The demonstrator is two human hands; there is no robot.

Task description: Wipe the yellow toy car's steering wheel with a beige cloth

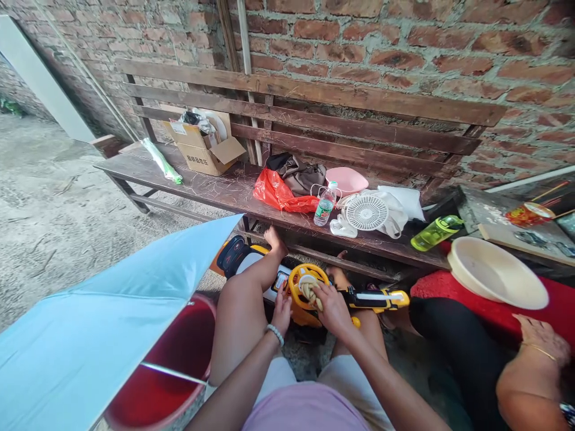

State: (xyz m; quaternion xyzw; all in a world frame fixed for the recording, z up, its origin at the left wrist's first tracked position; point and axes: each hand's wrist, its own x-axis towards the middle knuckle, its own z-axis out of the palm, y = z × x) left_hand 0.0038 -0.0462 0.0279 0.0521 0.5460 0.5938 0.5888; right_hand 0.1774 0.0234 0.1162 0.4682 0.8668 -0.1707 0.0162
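A yellow toy steering wheel [298, 277] belongs to a yellow, white and black ride-on toy [246, 263] between my knees. My right hand [331, 307] has its fingers wrapped round a pale, knotted bundle [309, 291] over the wheel's hub. Just left of the wheel is my left hand [282, 309], upright, with a beaded bracelet at the wrist; its fingers look partly curled, and whether they hold anything small is unclear. A yellow and black toy part [377, 299] sticks out to the right of my right hand.
A wooden bench [211, 194] carries a cardboard box [197, 146], a red bag [283, 194], a water bottle [324, 206] and a white fan [366, 211]. A blue umbrella [117, 305] covers the left, over a red tub [179, 353]. Another person's hand [543, 338] rests near cream basins [498, 275].
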